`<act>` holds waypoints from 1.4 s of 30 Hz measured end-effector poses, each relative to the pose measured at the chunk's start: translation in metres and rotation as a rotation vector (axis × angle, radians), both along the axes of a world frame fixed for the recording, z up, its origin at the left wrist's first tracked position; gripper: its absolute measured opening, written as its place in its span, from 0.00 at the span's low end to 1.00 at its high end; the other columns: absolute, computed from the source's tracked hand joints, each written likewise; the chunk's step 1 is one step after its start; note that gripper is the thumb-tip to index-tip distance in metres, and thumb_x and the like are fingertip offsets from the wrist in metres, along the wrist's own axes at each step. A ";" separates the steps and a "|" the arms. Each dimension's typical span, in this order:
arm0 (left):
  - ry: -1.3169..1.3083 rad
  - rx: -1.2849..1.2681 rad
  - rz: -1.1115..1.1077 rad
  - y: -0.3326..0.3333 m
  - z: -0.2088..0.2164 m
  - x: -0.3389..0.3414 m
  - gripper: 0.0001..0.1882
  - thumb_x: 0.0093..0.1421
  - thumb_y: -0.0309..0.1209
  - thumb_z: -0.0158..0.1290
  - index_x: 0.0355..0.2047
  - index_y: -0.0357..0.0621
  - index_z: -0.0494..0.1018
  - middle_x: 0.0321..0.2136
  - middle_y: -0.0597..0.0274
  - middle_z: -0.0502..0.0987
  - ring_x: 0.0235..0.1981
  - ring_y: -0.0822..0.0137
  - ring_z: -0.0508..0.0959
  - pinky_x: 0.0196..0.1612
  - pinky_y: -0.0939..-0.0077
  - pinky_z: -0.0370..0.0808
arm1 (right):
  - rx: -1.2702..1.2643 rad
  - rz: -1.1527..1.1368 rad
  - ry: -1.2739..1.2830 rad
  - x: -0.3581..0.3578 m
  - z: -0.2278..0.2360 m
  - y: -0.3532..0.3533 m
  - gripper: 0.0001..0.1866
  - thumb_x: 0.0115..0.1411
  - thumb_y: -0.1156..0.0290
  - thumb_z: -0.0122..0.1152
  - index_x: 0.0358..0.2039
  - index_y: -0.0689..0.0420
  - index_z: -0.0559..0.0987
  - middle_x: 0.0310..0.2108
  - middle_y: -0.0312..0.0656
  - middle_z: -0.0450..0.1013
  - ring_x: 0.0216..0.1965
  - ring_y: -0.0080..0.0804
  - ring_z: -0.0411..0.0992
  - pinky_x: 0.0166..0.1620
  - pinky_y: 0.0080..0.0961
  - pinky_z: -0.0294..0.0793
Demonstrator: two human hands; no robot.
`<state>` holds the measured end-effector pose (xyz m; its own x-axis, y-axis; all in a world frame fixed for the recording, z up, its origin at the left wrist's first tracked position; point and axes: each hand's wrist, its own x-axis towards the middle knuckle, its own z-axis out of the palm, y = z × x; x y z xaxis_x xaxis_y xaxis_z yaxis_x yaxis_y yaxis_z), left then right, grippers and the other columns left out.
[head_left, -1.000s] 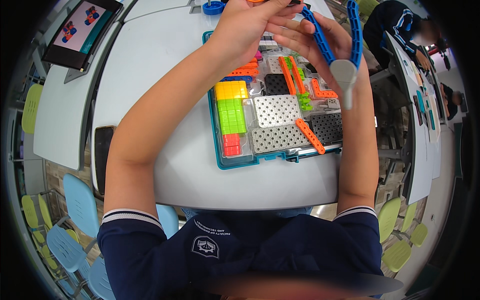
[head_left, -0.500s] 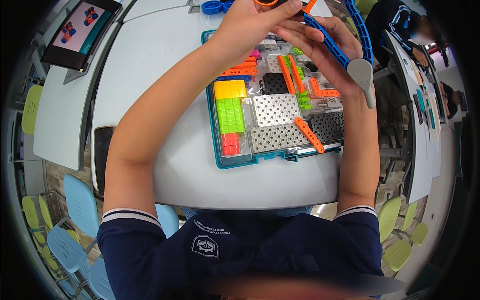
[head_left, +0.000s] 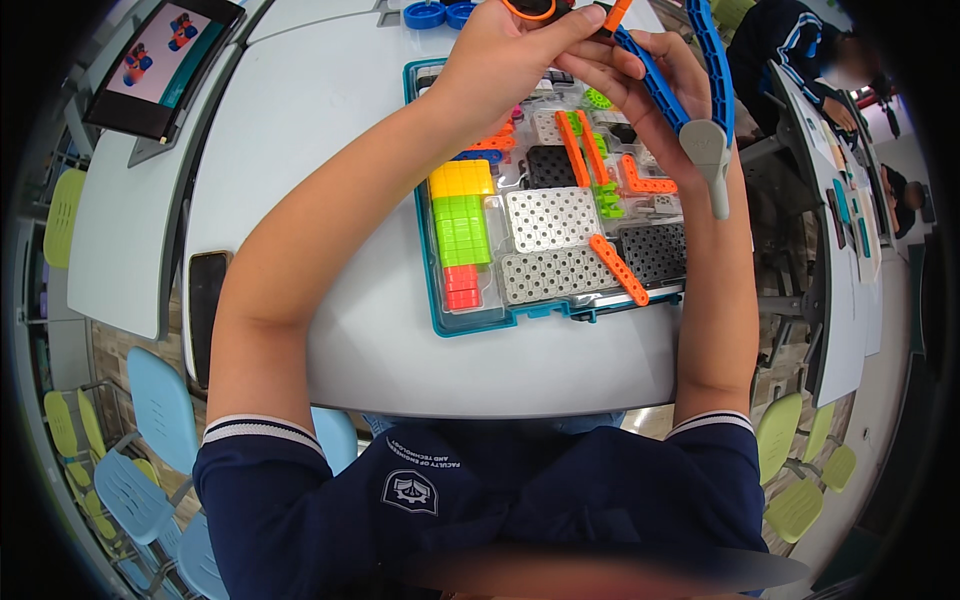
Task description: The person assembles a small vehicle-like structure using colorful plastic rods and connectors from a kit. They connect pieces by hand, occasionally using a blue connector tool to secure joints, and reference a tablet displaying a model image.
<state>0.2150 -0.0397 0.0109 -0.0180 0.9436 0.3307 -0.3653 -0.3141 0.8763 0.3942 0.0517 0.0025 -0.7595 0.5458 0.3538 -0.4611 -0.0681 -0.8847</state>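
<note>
Both hands work at the upper middle of the frame, above a teal parts tray (head_left: 436, 300). The left hand (head_left: 500, 50) pinches an orange ring piece (head_left: 530, 10) at the top edge. The right hand (head_left: 655, 75) is closed around a partly built assembly of blue beams (head_left: 690, 70) joined at a grey connector (head_left: 708, 150) that hangs toward the right.

The build looks only partly done: just a few beams are joined, while most parts lie unused in the tray, among them yellow, green and red block stacks (head_left: 462, 235), perforated grey plates (head_left: 555, 245) and loose orange strips (head_left: 620, 270).

The tray rests on a pale grey tabletop (head_left: 330, 150). A dark phone (head_left: 205, 300) lies at its left edge, blue rings (head_left: 438, 14) near the top, and a tablet (head_left: 165, 60) stands at upper left. Light blue and green chairs (head_left: 160, 410) ring the lower left; another person (head_left: 800, 50) sits at upper right.
</note>
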 end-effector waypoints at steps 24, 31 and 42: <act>0.205 0.018 0.130 0.007 -0.023 0.002 0.16 0.71 0.36 0.54 0.49 0.34 0.76 0.42 0.50 0.84 0.45 0.62 0.84 0.52 0.65 0.81 | -0.233 0.117 0.155 -0.004 -0.014 0.005 0.08 0.68 0.77 0.51 0.41 0.71 0.70 0.31 0.44 0.66 0.43 0.38 0.74 0.70 0.54 0.69; 0.134 -0.003 0.162 0.011 -0.032 0.005 0.18 0.72 0.42 0.53 0.45 0.37 0.81 0.40 0.55 0.86 0.45 0.67 0.84 0.56 0.71 0.76 | -0.209 0.088 0.038 -0.002 -0.010 0.008 0.08 0.70 0.73 0.48 0.36 0.65 0.69 0.34 0.47 0.69 0.51 0.46 0.75 0.72 0.49 0.64; -0.124 -0.105 0.055 0.024 -0.033 -0.010 0.18 0.73 0.41 0.51 0.48 0.35 0.74 0.44 0.55 0.82 0.44 0.65 0.84 0.50 0.70 0.83 | 0.266 -0.225 -0.521 -0.001 0.026 -0.032 0.20 0.70 0.54 0.59 0.40 0.62 0.79 0.30 0.45 0.81 0.32 0.33 0.83 0.36 0.22 0.81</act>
<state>0.2048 -0.0161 -0.0226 -0.1050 0.9694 0.2221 -0.4574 -0.2454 0.8548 0.3933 0.0195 0.0290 -0.7454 0.6568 0.1140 0.0575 0.2338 -0.9706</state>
